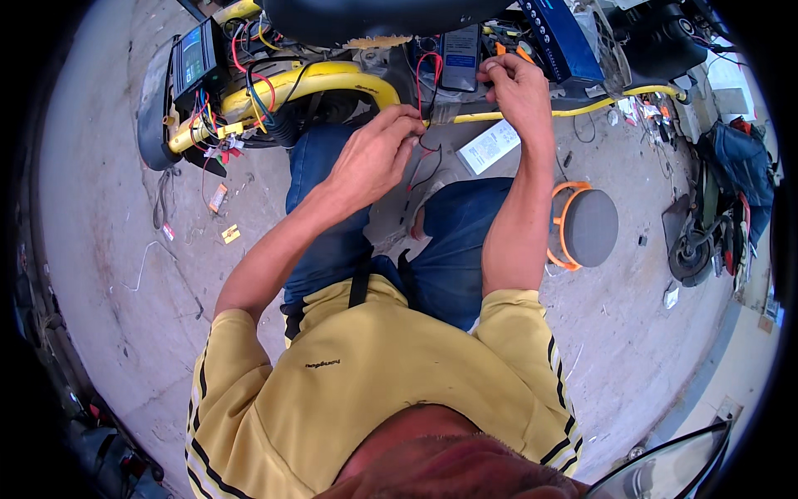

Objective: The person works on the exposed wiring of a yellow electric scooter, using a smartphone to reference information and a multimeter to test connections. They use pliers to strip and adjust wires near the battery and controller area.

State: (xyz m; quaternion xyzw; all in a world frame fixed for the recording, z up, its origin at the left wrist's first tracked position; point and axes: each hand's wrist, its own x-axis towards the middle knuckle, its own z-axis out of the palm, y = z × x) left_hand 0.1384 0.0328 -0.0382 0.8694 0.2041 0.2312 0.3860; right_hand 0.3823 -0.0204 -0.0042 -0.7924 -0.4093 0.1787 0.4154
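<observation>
My left hand (376,156) is closed beside the bend of the yellow tube frame (332,76). Its fingertips pinch a thin red wire (420,91), and red and black leads (426,162) dangle below them. My right hand (519,93) is raised, its fingers curled and pinched together; anything between them is too small to make out. Left of it lies a dark phone-like device (460,60) with a lit blue patch on its screen. Orange-handled tools (522,53) show just behind the right fingers.
A black box with a screen (196,60) stands at the left among loose wires (258,91). A dark blue box (561,37) leans at the back right. A white box (489,148) and an orange-legged stool (593,227) are on the floor. A black seat (374,18) overhangs the frame.
</observation>
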